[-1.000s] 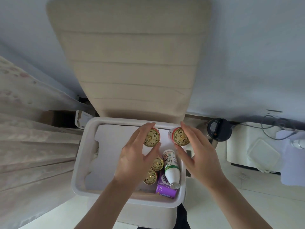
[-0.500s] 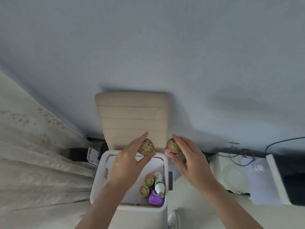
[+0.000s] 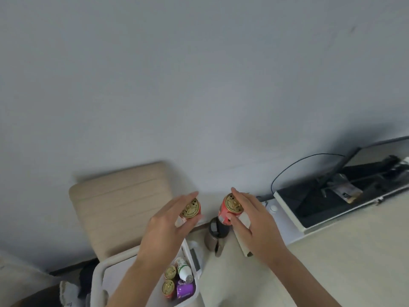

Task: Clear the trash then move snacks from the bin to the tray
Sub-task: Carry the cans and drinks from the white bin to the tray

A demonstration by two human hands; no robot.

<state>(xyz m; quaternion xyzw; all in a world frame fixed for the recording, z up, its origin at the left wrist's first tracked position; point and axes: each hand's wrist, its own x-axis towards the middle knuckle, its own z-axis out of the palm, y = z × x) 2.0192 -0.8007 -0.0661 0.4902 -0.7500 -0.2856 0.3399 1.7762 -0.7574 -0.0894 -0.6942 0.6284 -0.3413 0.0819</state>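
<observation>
- left hand (image 3: 168, 227) pinches one can (image 3: 190, 208), right hand (image 3: 254, 220) pinches another (image 3: 230, 207), both in the air above the bin (image 3: 99, 273).
- cans look rigid, light, smooth (likely slippery); side grip suits them.
- long axes tilted, gold lids toward camera.
</observation>
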